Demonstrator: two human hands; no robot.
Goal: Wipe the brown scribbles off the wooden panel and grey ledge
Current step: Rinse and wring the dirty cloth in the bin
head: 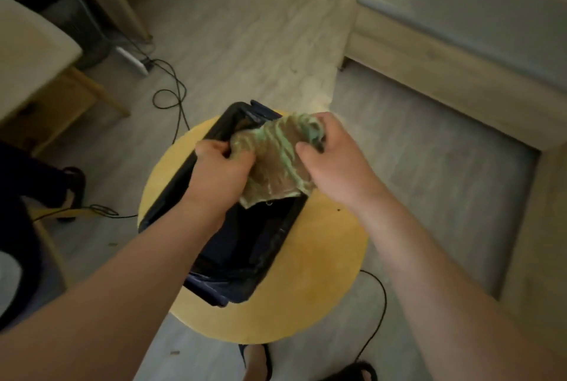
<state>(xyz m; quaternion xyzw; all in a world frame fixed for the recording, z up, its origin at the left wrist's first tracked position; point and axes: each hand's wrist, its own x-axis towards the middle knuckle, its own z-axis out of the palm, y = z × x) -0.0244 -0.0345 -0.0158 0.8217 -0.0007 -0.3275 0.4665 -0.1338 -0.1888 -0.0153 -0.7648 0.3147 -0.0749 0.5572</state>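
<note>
Gripping a cloth [276,163] at both ends: left hand [220,168] on the near-left edge, right hand [337,166] on the far-right corner. Fingers of both hands curled tight on the fabric, thumbs pressed in. Green, crumpled and heavily stained brown, with one corner hanging down.

Held over a black bin [283,239]; cannot tell whether the hanging corner touches it. Bin set on a round yellow surface [322,282], with a dark liner [214,288] folded over the rim.

Well apart, to the upper right: a grey ledge [478,22] on top of a wooden panel [429,77], low beside the pale floor [245,28]. Too dim and blurred there to make out any scribbles.

On the floor to the left, black cables [171,95] looping away from a white power strip [135,61]. At the bottom edge, under the surface, a foot [256,362] in a dark sandal.
</note>
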